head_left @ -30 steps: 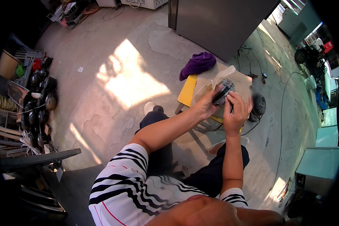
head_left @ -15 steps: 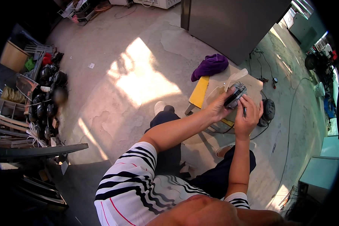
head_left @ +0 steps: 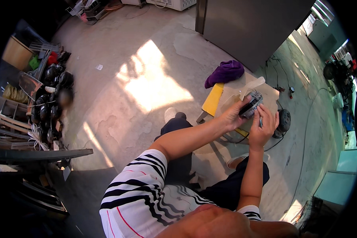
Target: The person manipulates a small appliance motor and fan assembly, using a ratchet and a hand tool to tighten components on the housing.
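A round grey and black part (head_left: 253, 104), with slots along its edge like a small motor, is gripped in my left hand (head_left: 233, 116). It is held tilted above a low stool (head_left: 213, 98) with a yellow edge and a brown cardboard sheet on top. Just to its right, my right hand (head_left: 263, 129) has its fingers pinched round a thin dark stick-like thing (head_left: 260, 122), whose kind I cannot make out. The fingertips are close against the part's lower side. Behind the part, a pale flat strip (head_left: 253, 84) sticks up over the cardboard.
A purple cloth (head_left: 225, 73) lies at the stool's far end. To the stool's right stands a black round object (head_left: 283, 120) with a cord. A tall grey cabinet (head_left: 252, 29) rises beyond. Several black compressor-like units (head_left: 51, 113) are heaped at the left.
The whole view has shifted slightly. The part has turned a little in my left hand, and my right fingers sit slightly lower on it, with the thin thing more visible.
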`<action>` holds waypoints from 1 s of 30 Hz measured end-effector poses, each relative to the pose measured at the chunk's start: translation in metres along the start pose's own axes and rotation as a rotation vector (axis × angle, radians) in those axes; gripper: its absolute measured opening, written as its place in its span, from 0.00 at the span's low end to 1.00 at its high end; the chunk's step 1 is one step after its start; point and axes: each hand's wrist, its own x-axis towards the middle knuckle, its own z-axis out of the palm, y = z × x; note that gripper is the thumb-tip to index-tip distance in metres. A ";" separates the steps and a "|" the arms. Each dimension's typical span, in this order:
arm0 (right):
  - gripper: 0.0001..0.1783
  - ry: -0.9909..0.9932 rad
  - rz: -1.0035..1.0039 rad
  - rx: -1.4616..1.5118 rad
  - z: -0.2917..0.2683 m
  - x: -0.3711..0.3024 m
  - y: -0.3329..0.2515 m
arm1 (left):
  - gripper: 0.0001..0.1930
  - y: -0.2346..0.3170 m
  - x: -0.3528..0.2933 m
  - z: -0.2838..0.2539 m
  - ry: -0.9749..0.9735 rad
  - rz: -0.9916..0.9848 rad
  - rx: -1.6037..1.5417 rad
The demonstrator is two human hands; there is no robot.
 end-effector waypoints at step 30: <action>0.09 0.018 0.066 0.079 0.000 0.001 -0.007 | 0.30 -0.001 -0.001 0.001 -0.004 -0.002 0.018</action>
